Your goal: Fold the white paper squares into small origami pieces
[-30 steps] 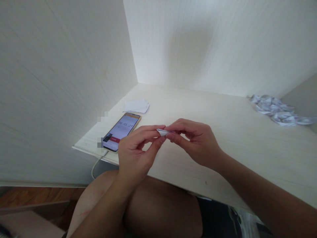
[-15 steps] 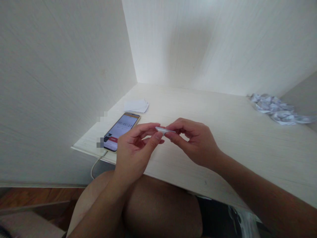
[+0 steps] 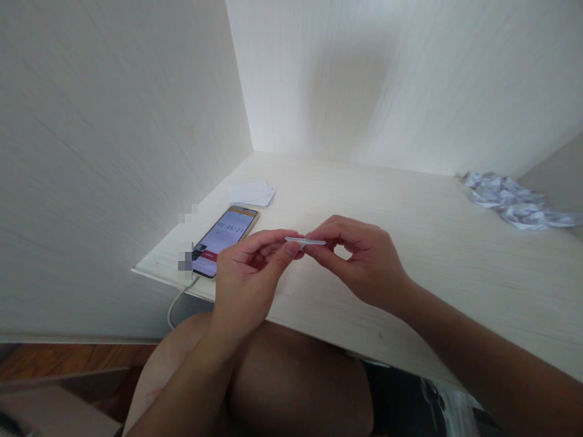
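Note:
A small folded piece of white paper (image 3: pixel 306 242) is held above the table, seen nearly edge-on as a thin strip. My left hand (image 3: pixel 255 267) pinches its left end between thumb and fingers. On the right side, the thumb and forefinger of my right hand (image 3: pixel 359 255) press on the same paper. The fingertips of both hands almost meet, and they hide part of its underside. Behind my left hand lies a phone (image 3: pixel 223 240) with a timer on its lit screen.
A few flat white paper sheets (image 3: pixel 250 193) lie beyond the phone. A pile of folded white paper strips (image 3: pixel 510 200) rests at the far right by the wall. A charging cable (image 3: pixel 175 303) hangs over the front edge of the pale table (image 3: pixel 355 188).
The paper has turned slightly, from tilted down toward the right to nearly level and more edge-on. Both hands keep their hold on it and have barely shifted.

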